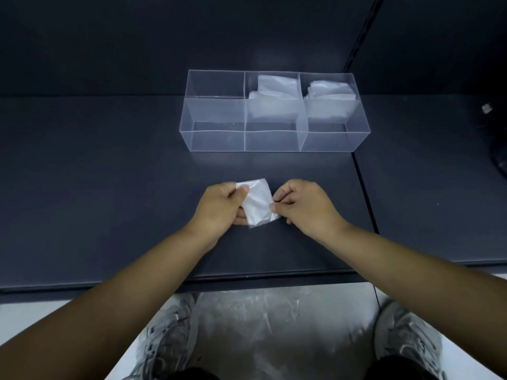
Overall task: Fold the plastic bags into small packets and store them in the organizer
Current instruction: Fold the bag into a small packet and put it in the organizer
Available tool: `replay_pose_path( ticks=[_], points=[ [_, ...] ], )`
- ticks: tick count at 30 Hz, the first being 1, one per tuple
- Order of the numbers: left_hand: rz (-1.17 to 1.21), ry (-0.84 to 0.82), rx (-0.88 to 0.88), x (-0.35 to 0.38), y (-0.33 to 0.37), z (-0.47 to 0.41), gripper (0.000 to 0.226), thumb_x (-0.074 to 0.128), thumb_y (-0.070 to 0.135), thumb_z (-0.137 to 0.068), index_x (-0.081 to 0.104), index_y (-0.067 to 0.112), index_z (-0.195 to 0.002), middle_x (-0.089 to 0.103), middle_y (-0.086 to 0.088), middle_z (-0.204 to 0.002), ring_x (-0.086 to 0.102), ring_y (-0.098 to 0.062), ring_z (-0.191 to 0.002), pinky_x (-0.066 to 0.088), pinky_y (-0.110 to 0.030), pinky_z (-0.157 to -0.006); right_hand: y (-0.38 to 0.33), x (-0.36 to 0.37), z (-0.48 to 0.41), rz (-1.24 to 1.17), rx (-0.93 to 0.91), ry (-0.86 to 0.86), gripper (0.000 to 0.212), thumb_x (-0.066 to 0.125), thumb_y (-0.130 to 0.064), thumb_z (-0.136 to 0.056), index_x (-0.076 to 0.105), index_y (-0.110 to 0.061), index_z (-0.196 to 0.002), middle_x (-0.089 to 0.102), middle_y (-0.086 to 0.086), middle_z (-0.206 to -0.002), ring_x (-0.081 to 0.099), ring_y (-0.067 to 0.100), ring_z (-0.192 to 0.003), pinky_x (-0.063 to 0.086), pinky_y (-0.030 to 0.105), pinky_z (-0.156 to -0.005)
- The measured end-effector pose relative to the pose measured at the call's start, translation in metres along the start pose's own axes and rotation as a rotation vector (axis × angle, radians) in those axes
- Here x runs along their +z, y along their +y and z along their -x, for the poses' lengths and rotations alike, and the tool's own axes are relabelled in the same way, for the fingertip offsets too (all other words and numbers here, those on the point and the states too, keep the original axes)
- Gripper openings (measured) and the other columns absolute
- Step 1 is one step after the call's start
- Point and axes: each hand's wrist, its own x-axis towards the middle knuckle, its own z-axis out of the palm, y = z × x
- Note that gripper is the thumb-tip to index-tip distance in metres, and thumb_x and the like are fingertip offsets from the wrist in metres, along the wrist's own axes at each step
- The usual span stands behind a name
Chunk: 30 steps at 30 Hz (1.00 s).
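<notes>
- The left hand (222, 204) and right hand (304, 205) pinch opposite edges of a small folded plastic bag (258, 205) above the dark table (109, 187).
- Beyond it stands a clear organizer (216, 138) with three compartments in a row.
- Folded packets fill the middle compartment (274, 102) and right compartment (329, 101).
- More plastic (274, 325) lies on the floor between grey shoes (164, 333).

the one view comes from a wide-angle camera on the person's head, facing forward and steeply down over the dark table (109, 187). it sits close in: both forearms enter from the bottom corners, and the left hand (219, 207) and right hand (304, 207) meet at the folded bag (258, 204) near mid-frame. the organizer (216, 139) lies farther off, above centre. the shoes (164, 333) on the floor fill the bottom edge.
</notes>
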Motion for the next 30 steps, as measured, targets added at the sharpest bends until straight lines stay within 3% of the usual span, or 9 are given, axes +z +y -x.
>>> replay_pose_path(
  ticks=[4,7,9,11,13,16,22,27,30],
  points=[
    [-0.432,0.311,0.434,-0.01,-0.003,0.003,0.025,0.058,0.012,-0.092,0.059,0.012,-0.118,0.065,-0.001,-0.089,0.066,-0.015,-0.074,0.054,-0.03,-0.071,-0.001,0.002,0.001,0.029,0.003,0.018,0.017,0.073,-0.014,-0.081,0.06,-0.022,-0.074,0.069,0.003,-0.078,0.059,0.009,-0.061,0.053,0.027,-0.066],
    [-0.855,0.146,0.74,-0.007,-0.014,0.009,0.034,0.059,0.018,-0.092,0.06,0.012,-0.125,0.059,-0.005,-0.125,0.054,-0.023,-0.117,0.036,-0.034,-0.103,-0.002,0.005,0.002,0.053,-0.009,0.043,0.013,0.072,-0.014,-0.081,0.062,-0.02,-0.076,0.068,0.002,-0.077,0.061,0.013,-0.067,0.052,0.027,-0.067],
    [-1.109,-0.01,0.686,-0.003,-0.024,0.009,0.051,0.046,0.036,-0.098,0.039,0.014,-0.145,0.033,0.001,-0.154,0.022,-0.019,-0.145,0.007,-0.039,-0.118,-0.001,0.006,0.003,0.089,-0.027,0.063,0.012,0.071,-0.015,-0.082,0.062,-0.021,-0.077,0.068,-0.001,-0.077,0.063,0.013,-0.071,0.051,0.026,-0.069],
    [-1.254,-0.057,0.599,-0.006,-0.032,0.006,0.065,0.023,0.053,-0.097,0.012,0.022,-0.153,0.0,0.013,-0.159,-0.008,-0.009,-0.146,-0.015,-0.039,-0.116,0.0,0.009,0.005,0.13,-0.052,0.083,0.011,0.07,-0.018,-0.083,0.06,-0.022,-0.08,0.066,-0.006,-0.076,0.062,0.01,-0.072,0.052,0.028,-0.07],
    [-1.295,-0.074,0.549,-0.01,-0.035,0.003,0.074,0.01,0.063,-0.09,-0.003,0.026,-0.152,-0.017,0.018,-0.153,-0.022,-0.004,-0.141,-0.023,-0.038,-0.113,0.004,0.013,0.01,0.227,-0.112,0.119,0.017,0.073,-0.025,-0.081,0.058,-0.023,-0.089,0.059,-0.012,-0.081,0.057,0.008,-0.074,0.049,0.028,-0.07],
    [-1.341,-0.083,0.52,-0.01,-0.035,0.002,0.081,-0.001,0.072,-0.082,-0.016,0.029,-0.147,-0.024,0.018,-0.151,-0.027,-0.007,-0.14,-0.023,-0.042,-0.113,0.014,0.02,0.016,0.455,-0.237,0.204,0.033,0.072,-0.036,-0.081,0.056,-0.021,-0.105,0.05,-0.007,-0.1,0.05,0.012,-0.089,0.04,0.028,-0.08],
    [-1.334,-0.041,0.483,-0.009,-0.035,0.004,0.092,-0.005,0.077,-0.076,-0.011,0.024,-0.151,-0.026,0.016,-0.151,-0.027,-0.01,-0.141,-0.019,-0.044,-0.115,0.02,0.025,0.019,0.491,-0.244,0.29,0.017,0.063,-0.019,-0.089,0.06,-0.017,-0.106,0.053,0.0,-0.105,0.052,0.021,-0.102,0.032,0.029,-0.084],
    [-1.267,0.034,0.427,-0.003,-0.035,0.009,0.09,0.012,0.074,-0.082,-0.011,0.021,-0.151,-0.019,0.01,-0.158,-0.027,-0.008,-0.14,-0.02,-0.041,-0.114,0.013,0.027,0.015,0.431,-0.164,0.276,0.015,0.064,-0.04,-0.086,0.061,-0.025,-0.086,0.046,-0.008,-0.096,0.044,0.011,-0.094,0.026,0.027,-0.081],
    [-1.214,0.058,0.383,0.005,-0.035,0.015,0.091,0.017,0.073,-0.084,-0.015,0.018,-0.15,-0.025,0.009,-0.155,-0.031,-0.007,-0.138,-0.023,-0.039,-0.112,0.004,0.027,0.011,0.396,-0.132,0.229,0.015,0.071,-0.032,-0.08,0.059,-0.024,-0.072,0.05,-0.009,-0.09,0.047,0.01,-0.088,0.033,0.026,-0.081]
  ],
)
